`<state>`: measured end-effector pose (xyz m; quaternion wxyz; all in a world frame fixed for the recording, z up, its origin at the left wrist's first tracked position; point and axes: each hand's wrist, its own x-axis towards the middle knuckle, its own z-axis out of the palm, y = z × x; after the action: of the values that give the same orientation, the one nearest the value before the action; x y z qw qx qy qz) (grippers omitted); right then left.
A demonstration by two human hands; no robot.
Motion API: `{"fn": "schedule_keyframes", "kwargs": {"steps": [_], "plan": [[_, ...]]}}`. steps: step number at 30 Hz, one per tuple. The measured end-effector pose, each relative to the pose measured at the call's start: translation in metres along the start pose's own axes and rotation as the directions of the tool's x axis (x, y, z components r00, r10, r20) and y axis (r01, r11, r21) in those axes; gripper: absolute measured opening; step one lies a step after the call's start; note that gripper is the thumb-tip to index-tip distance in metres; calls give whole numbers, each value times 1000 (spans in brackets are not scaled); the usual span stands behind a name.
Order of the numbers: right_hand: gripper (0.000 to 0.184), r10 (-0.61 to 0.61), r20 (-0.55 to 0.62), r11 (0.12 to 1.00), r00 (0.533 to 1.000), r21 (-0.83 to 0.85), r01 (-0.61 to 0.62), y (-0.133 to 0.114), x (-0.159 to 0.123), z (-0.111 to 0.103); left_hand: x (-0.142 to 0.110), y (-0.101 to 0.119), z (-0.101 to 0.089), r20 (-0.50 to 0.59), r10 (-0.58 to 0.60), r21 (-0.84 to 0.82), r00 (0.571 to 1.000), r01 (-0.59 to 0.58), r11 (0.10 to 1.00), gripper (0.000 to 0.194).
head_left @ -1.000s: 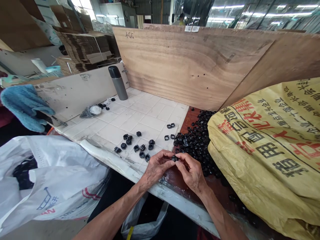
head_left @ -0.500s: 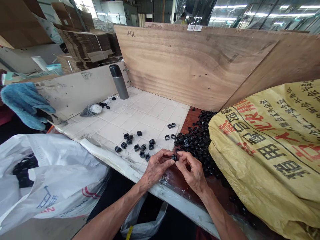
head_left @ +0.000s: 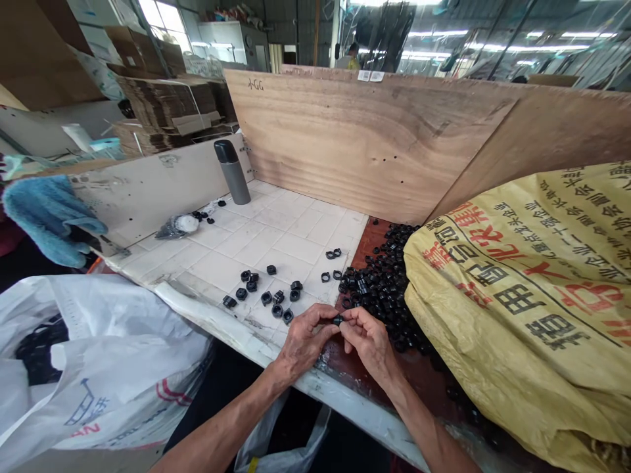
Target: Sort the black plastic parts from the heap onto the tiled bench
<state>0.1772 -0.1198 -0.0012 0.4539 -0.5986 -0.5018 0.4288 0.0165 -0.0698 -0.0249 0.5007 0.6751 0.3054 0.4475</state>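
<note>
Between the fingertips of both hands is a small black ring-shaped plastic part (head_left: pixel 338 320), mostly covered by the fingers. My left hand (head_left: pixel 306 336) pinches it from the left, thumb below and index finger above. From the right, my right hand (head_left: pixel 365 334) grips the same part with thumb and index finger. Beyond the hands lies a heap of similar black rings (head_left: pixel 377 282), spilling over the red-brown surface. Several black nut-like parts (head_left: pixel 277 297) are scattered on the white tiled tabletop (head_left: pixel 290 246) left of the hands, and a few thin rings (head_left: pixel 333 253) lie nearer the heap.
A yellow woven sack (head_left: pixel 522 295) bulges along the right. Wooden boards (head_left: pixel 355 138) wall the table's back. A grey flask (head_left: pixel 233 174) and a small plastic bag (head_left: pixel 177 226) stand at the far left. A white sack (head_left: pixel 113 355) and a blue cloth (head_left: pixel 52 213) are at the left edge.
My right hand has closed in on the left, its fingers now against the black part, which shows less between them. The view has shifted slightly; the scattered parts appear unmoved.
</note>
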Motion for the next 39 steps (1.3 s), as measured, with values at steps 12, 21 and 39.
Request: {"fn": "schedule_keyframes", "kwargs": {"steps": [12, 21, 39], "plan": [[1, -305, -323, 682, 896, -731, -31, 13, 2, -23, 4, 15, -23, 94, 147, 850, 985, -156, 503, 16], [17, -379, -111, 519, 919, -847, 112, 22, 9, -19, 45, -18, 33, 197, 67, 669, 978, -184, 721, 25], [4, -258, 53, 510, 965, -840, 182, 10, 3, -33, 7, 2, 0, 116, 12, 512, 993, -70, 856, 21]]}}
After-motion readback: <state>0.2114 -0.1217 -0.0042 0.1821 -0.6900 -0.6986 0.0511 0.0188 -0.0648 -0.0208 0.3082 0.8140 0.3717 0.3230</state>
